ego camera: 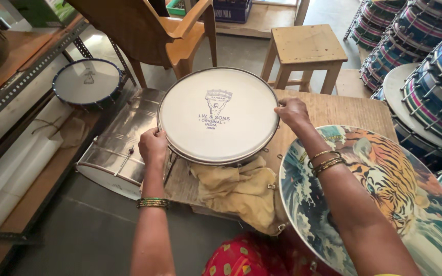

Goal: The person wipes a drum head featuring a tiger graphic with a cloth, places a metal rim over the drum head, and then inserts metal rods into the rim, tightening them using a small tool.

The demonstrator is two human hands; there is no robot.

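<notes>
Two hands steady a white drum (218, 115) at frame centre, above the tabletop (333, 110) and a yellow cloth (239, 191). The left hand (152, 145) closes on its near-left rim, the right hand (292, 112) on its right rim, keeping it level.

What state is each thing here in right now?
White drum: flat, gripped at both rims.
Left hand: clasping the near-left rim.
Right hand: clasping the right rim.
Yellow cloth: crumpled under the drum.
Tiger drumhead: tilted, uncovered.
Steel drum: lying sideways.
Wooden stool: upright.
</notes>
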